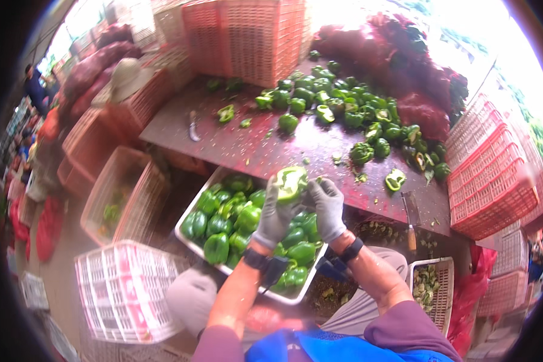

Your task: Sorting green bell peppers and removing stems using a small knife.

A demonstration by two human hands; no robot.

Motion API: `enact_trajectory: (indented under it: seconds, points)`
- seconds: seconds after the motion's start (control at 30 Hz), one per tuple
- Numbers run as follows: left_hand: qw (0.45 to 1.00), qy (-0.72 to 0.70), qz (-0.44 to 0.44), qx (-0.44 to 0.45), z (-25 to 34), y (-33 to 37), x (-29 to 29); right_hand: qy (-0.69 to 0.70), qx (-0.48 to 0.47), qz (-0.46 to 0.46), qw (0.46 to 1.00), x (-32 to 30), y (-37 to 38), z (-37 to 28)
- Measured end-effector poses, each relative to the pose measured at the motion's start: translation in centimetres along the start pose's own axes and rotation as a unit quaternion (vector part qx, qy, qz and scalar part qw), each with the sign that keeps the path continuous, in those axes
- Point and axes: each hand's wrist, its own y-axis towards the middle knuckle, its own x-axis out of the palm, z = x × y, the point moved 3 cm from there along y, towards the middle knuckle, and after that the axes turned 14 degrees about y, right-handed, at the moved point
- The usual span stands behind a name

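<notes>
My left hand (273,216), in a grey glove, is closed around a cut green bell pepper (292,183) whose pale inside faces up. Against the pepper's right side, the gloved fingers of my right hand (327,202) are pinched together; a tiny dark green bit shows at the fingertips, too small to name. Both hands are above a white tub (184,236) full of whole-looking green peppers (216,247), between my knees and the table edge. Across the dark tabletop (235,142) lies a heap of green peppers (338,96), some cut open.
A curved knife (193,127) lies on the table at left, and a wooden-handled cleaver (411,223) at the right front edge. Plastic crates (123,289) stand to the left, red ones (492,169) at right. A basket (443,292) holds trimmings. Red mesh sacks (368,45) are behind.
</notes>
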Motion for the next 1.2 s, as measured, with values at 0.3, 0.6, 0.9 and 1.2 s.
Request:
enact_trajectory:
  seconds: [0.3, 0.6, 0.9, 1.2]
  points:
    - [0.993, 0.102, -0.038, -0.038, 3.7, -8.8, 1.1, -0.587, -0.474, -0.416, 0.508, 2.9, -7.4, -3.7]
    - [0.974, 0.151, 0.169, -0.017, 0.9, -11.5, -2.0, -0.564, -0.434, -0.373, 0.595, 1.5, -8.2, 4.0]
    - [0.87, 0.386, 0.288, 0.106, -0.8, -9.5, -5.3, -0.533, -0.292, -0.216, 0.764, 1.3, -4.0, 10.0]
    - [0.821, 0.489, 0.256, 0.146, 5.8, -7.4, -12.0, -0.391, -0.02, -0.152, 0.908, -1.7, 0.2, 1.0]
